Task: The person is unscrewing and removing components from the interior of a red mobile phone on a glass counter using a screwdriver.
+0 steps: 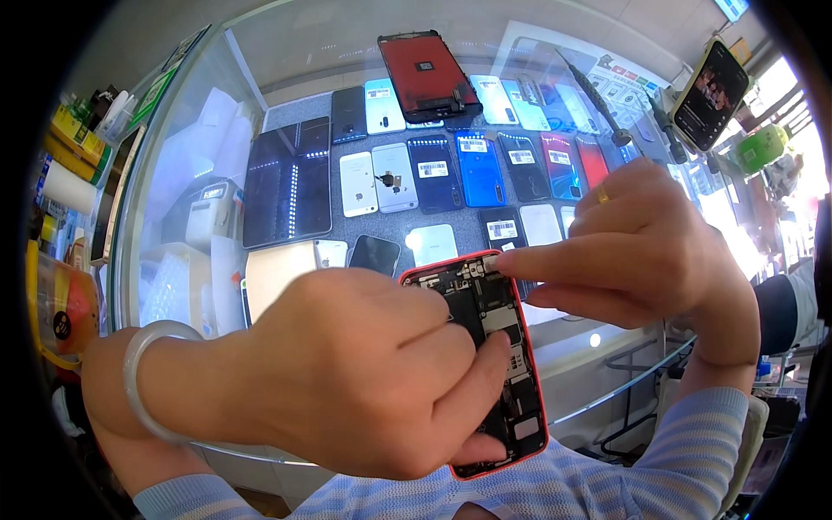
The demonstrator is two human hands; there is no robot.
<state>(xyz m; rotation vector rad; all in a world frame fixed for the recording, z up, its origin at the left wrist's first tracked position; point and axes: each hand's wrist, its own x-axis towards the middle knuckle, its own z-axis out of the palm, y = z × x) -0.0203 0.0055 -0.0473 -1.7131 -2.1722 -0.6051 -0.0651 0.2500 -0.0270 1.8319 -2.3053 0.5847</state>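
An opened phone body [517, 364] with a red frame is held above the near edge of a glass counter, its inner boards and metal plates bare. My left hand [373, 373] is curled over its left side and grips it, hiding much of that half. The index finger of my right hand [641, 243] reaches to the phone's top right corner, the others folded in. A small pale bit shows at that fingertip, too small to name. Farther off on the glass lies a screen panel [407, 54] with a red back.
Under the glass counter top [299, 43] several phones and a dark tablet [290, 182] lie in rows. A screwdriver [598, 98] rests on the glass at the right, with another slim tool [666, 126] beside it. A lit phone [712, 95] stands at the far right.
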